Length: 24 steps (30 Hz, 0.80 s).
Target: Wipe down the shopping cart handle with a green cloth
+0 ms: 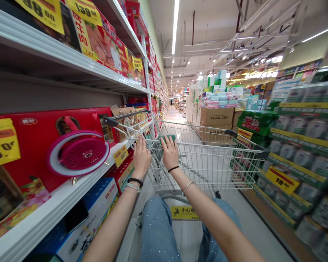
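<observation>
A wire shopping cart (207, 160) stands crosswise in front of my knees. My left hand (142, 156) is stretched out against the wire side near the cart's left end, fingers straight and close together. Just right of it, my right hand (170, 153) lies with fingers extended over a dark green panel (171, 138) on the cart. Neither hand appears wrapped round anything, though the undersides of the fingers are hidden. On the shelf to my left stands a round magenta fan (84, 154) with a white ring, near a large red gift box (30, 136).
White shelves (71, 60) of boxed goods run along my left. Stacked cans (307, 127) and green packs (255, 122) line the right side. Cartons marked wet wipes (217, 117) stand beyond the cart. A yellow floor sticker (184, 212) lies between my legs, and the aisle stretches ahead.
</observation>
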### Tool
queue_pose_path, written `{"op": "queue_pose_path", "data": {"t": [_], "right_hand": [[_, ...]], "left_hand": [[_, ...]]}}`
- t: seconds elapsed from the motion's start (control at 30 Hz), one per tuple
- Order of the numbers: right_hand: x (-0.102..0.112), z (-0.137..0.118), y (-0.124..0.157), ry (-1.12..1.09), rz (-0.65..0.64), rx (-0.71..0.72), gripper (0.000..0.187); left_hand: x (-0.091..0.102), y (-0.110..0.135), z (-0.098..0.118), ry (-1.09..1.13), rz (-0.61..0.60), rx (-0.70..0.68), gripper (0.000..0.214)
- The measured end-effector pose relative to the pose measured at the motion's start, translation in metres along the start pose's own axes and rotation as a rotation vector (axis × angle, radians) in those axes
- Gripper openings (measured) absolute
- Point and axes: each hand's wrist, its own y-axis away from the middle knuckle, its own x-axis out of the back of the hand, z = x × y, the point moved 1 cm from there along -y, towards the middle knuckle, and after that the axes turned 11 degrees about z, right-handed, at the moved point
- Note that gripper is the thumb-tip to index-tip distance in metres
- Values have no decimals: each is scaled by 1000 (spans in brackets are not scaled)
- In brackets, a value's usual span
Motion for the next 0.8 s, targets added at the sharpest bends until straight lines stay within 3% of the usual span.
{"op": "queue_pose_path", "data": {"t": [0.23,0.37,0.67,0.8], "right_hand": [[-24,-32,3,-11,-22,216,51],[-33,-38,3,-19,-45,242,51],[-13,-14,41,-13,-125,288,48],[-8,-19,30,9,-55,288,46]], "left_hand": [[-3,-6,-17,-71,-72,14,63],[-5,-4,-24,-57,-68,-3,61],[-10,4,-18,26,-47,30,70],[-12,8,-13,54,-17,41,70]]}}
